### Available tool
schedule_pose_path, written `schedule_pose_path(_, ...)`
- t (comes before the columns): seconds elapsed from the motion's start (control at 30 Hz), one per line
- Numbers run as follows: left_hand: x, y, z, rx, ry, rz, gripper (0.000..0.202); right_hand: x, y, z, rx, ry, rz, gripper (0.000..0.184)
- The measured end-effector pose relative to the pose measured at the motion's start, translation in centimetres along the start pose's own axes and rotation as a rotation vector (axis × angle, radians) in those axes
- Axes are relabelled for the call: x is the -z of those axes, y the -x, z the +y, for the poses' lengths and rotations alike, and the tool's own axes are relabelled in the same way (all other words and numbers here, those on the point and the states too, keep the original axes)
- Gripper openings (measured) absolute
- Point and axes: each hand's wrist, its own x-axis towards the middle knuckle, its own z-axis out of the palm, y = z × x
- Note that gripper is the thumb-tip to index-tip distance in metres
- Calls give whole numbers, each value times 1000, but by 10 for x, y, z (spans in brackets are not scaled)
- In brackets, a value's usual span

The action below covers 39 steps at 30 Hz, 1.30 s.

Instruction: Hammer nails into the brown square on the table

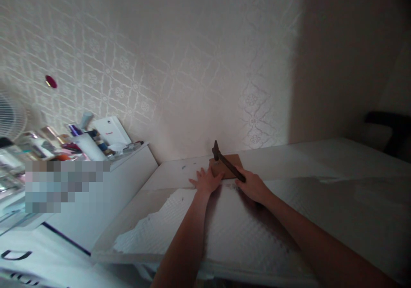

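Observation:
My right hand [252, 186] is wrapped round the handle of a dark hammer [226, 164]. The hammer's head is over the left part of a flat brown board [235, 161], which lies on the white table [276, 159] near the wall. Whether the head touches the board I cannot tell. My left hand [206, 181] lies with fingers spread, its thumb side on the board's lower left edge and the other fingers on the tabletop. Small dark bits lie on the table just left of the board. White textured sheeting [167, 217] covers the table's near part.
On the left stands a white cabinet [128, 181] crowded with bottles, tubes and a white box [112, 132]. A fan [11, 112] is at the far left. The patterned wall [192, 87] rises behind the table. Something dark [390, 125] sticks out at the right.

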Motion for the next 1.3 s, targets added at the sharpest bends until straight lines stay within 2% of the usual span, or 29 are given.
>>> schedule_pose_path(0.5,1,1,1,-1,-19,-9,82,1,0,2,22,-9,-34,58)
schedule_pose_path(0.87,4,4,2,5,-15,-14,81,-1,-2,5,27,-24,27,57)
schedule_pose_path(1.0,2,1,0,-3,-11,-6,82,6,-1,3,-15,66,56,55)
schedule_pose_path(1.17,2,1,1,-8,5,-7,83,21,-1,0,-187,325,179,53)
schedule_pose_path(1.3,6,6,3,-22,-13,-24,80,31,1,1,-268,477,202,51)
